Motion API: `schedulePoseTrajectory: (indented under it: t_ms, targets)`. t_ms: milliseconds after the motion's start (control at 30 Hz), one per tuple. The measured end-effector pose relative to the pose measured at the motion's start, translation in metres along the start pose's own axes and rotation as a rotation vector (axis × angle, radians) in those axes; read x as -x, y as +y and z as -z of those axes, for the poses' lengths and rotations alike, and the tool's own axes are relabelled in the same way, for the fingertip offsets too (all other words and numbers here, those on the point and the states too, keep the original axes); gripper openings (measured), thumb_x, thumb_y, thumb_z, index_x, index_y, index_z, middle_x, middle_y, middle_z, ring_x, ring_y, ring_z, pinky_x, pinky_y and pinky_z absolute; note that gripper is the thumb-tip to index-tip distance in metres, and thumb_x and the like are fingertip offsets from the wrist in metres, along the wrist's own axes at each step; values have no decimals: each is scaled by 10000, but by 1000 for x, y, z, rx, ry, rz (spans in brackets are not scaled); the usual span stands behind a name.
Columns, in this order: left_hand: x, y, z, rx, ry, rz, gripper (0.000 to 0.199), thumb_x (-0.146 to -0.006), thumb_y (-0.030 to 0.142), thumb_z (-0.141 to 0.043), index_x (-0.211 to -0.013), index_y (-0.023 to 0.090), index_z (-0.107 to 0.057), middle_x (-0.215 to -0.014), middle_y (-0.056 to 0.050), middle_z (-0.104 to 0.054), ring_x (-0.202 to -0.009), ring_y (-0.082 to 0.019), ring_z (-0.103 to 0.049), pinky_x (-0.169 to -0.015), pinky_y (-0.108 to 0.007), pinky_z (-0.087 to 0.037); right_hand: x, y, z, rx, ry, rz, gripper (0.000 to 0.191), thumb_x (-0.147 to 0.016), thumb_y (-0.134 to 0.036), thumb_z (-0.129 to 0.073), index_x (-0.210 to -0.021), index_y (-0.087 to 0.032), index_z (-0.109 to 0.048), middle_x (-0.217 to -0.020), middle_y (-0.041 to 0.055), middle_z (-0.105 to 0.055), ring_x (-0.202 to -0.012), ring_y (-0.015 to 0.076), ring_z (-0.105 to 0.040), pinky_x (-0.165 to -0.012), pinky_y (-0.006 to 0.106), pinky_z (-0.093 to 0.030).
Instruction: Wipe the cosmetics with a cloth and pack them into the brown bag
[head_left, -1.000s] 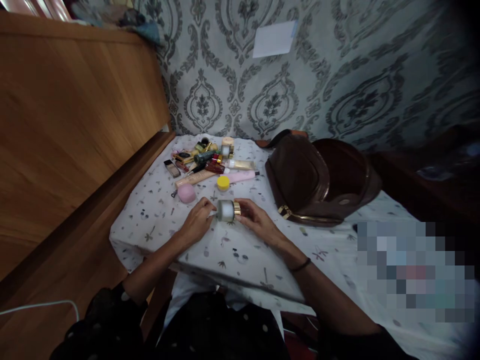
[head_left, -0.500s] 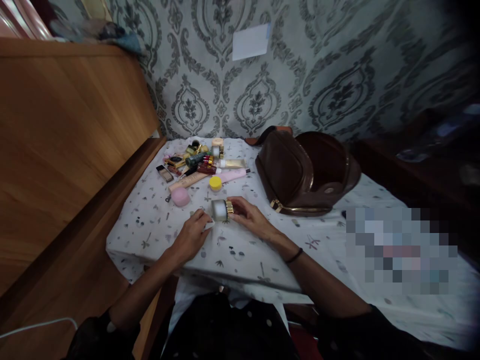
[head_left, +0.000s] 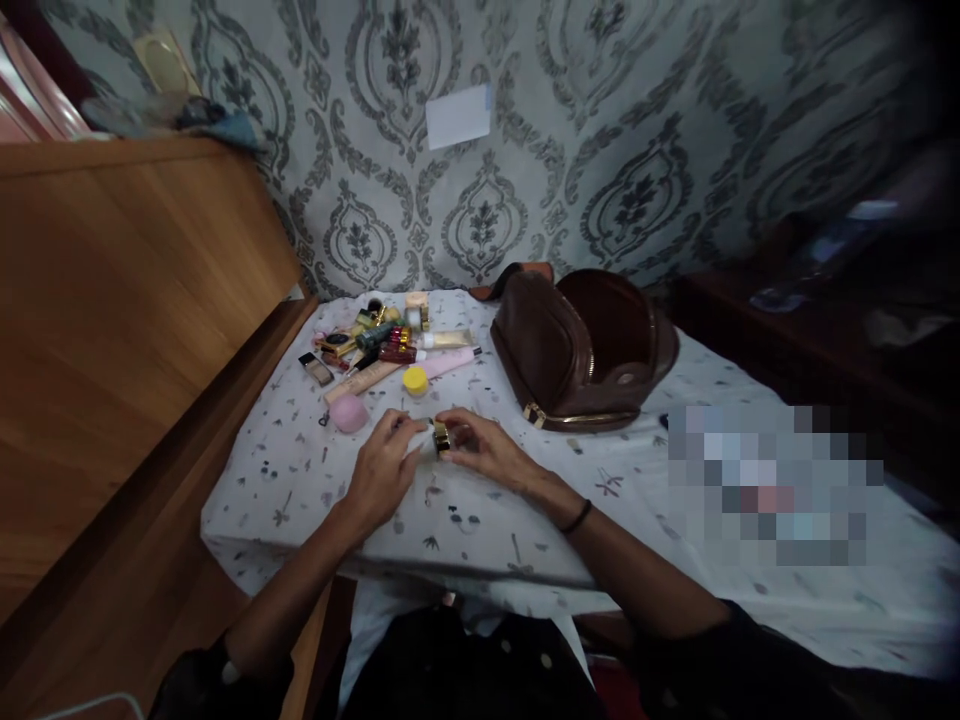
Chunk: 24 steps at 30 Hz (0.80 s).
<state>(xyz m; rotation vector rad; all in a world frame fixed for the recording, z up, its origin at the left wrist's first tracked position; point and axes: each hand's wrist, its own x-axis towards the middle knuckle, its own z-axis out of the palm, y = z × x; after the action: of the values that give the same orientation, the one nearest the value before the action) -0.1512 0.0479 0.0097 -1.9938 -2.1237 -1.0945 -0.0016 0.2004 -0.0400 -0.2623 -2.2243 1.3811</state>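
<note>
While my right hand point(head_left: 489, 455) grasps a gold-lidded jar point(head_left: 442, 437) at its lid, fingers curved and parted from the thumb, my left hand point(head_left: 384, 470) is half curled at the pale end; I cannot tell whether it grips that end. I judge this as two-handed handling of the jar, which calls for a steady lid hold. It lies between my hands, nearer me than a yellow-topped pot point(head_left: 415, 380) and brown bag point(head_left: 540, 345).
</note>
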Motion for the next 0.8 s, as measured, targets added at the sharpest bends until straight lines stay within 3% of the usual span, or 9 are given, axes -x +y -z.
schedulePoseTrajectory:
  t_ms: [167, 267, 333, 467, 567, 633, 800]
  targets:
    - [-18, -22, 2, 195, 56, 112, 217, -895, 314, -518, -972, 177, -668, -947, -74, -662, -947, -236, -623, -866, -358, -506, 2, 0, -3, 27, 22, 22, 618, -765, -362, -778, -1310, -205, -532, -1191, 88, -614, -1000, 207, -597, -857, 346, -502]
    - [-21, -42, -6, 362, 21, 280, 315, -843, 444, -534, -917, 177, -683, -878, -55, -706, -838, -230, -652, -770, -330, -536, 2, 2, -8, 28, 54, -11, 573, -691, -335, -836, -1190, -191, -592, -1082, 50, -617, -887, 171, -594, -798, 308, -509]
    - [-20, -55, -14, 395, -13, 356, 386, -763, 517, -590, -892, 171, -702, -865, -61, -729, -858, -264, -669, -790, -358, -548, 1, 0, -8, 9, 68, -18, 534, -666, -316, -853, -1121, -181, -607, -1007, 25, -623, -855, 159, -593, -775, 286, -507]
    - [-13, -74, -28, 379, -23, 385, 497, -662, 615, -647, -888, 180, -726, -940, -88, -757, -944, -328, -680, -862, -432, -552, 7, -22, 6, 95, 78, 63, 525, -671, -406, -850, -1094, -187, -628, -1021, 36, -624, -902, 175, -595, -826, 303, -504]
    - [-10, -81, -33, 350, -39, 378, 560, -637, 668, -658, -912, 186, -734, -978, -93, -763, -993, -342, -682, -928, -460, -539, 17, -51, 37, 98, 121, 182, 558, -728, -474, -802, -1173, -193, -616, -1061, 55, -619, -935, 176, -600, -843, 300, -509]
    - [-9, -84, -33, 328, -42, 406, 599, -628, 690, -665, -943, 186, -740, -1028, -95, -762, -1065, -353, -667, -982, -473, -518, 21, -72, 69, 138, 216, 267, 554, -757, -455, -785, -1212, -191, -610, -1103, 71, -612, -1000, 190, -597, -883, 319, -500]
    - [-10, -91, -32, 312, -78, 432, 615, -617, 719, -690, -942, 201, -754, -1049, -73, -764, -1112, -350, -658, -1007, -441, -519, 11, -114, 161, 230, 599, 342, 533, -839, -388, -706, -1295, -154, -559, -1176, 105, -589, -1042, 200, -598, -865, 331, -512]
